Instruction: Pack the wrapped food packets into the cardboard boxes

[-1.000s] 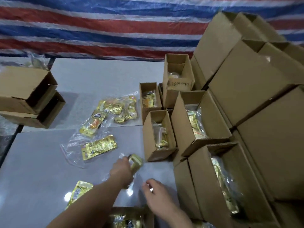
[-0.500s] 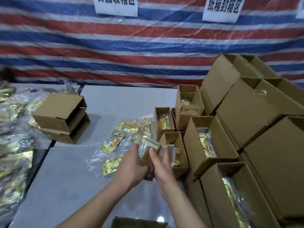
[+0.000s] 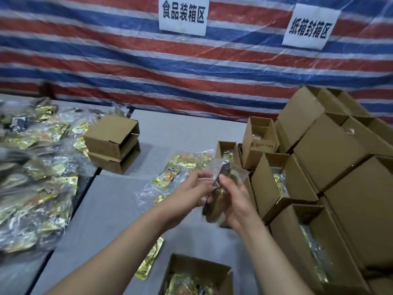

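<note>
Red, blue and white stripes above grey and brown.

Striped tarp (image 3: 106,60) in red, blue, white across upper frame; white signs (image 3: 184,15) lettered black; plain grey bench (image 3: 110,205); brown cardboard boxes (image 3: 331,150) at right; gold-yellow packets (image 3: 182,165) in clear wrap at centre and left edge.

Striped tarp (image 3: 106,60) behind grey table (image 3: 180,128)
</note>
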